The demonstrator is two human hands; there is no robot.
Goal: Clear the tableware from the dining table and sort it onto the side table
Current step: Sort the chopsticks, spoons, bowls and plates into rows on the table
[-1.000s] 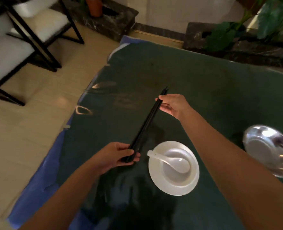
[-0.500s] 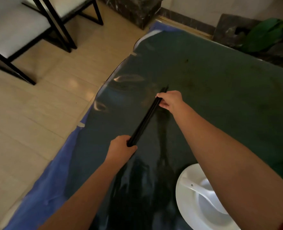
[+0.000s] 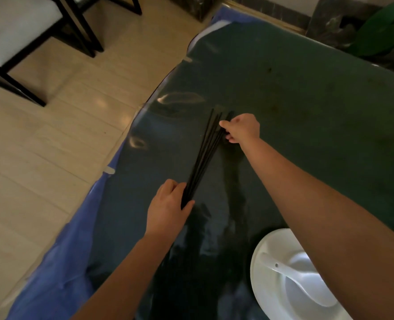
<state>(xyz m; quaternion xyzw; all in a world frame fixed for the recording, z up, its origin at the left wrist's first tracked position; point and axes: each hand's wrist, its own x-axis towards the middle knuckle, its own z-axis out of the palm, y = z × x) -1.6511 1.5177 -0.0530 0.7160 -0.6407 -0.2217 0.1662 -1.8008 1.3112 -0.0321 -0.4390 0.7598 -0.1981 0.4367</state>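
Observation:
Several black chopsticks (image 3: 206, 155) lie low over the dark green table (image 3: 307, 107), fanned apart at their far ends. My left hand (image 3: 168, 204) grips their near ends. My right hand (image 3: 242, 128) pinches the far ends, which stick out beyond its fingers. A white plate (image 3: 267, 294) with a white spoon (image 3: 307, 285) in it sits at the lower right, partly hidden by my right forearm.
The table's left edge, draped in blue cloth (image 3: 59, 262), runs diagonally beside a pale tiled floor (image 3: 41, 158). A dark-framed chair with a white seat (image 3: 18, 31) stands at the upper left. Green leaves (image 3: 380, 31) and a dark stone ledge lie beyond the table's far edge.
The chopsticks, a tight bundle before, have fanned apart at the far ends. The view has shifted left, so the plate now sits at the lower right and the metal bowl is out of sight.

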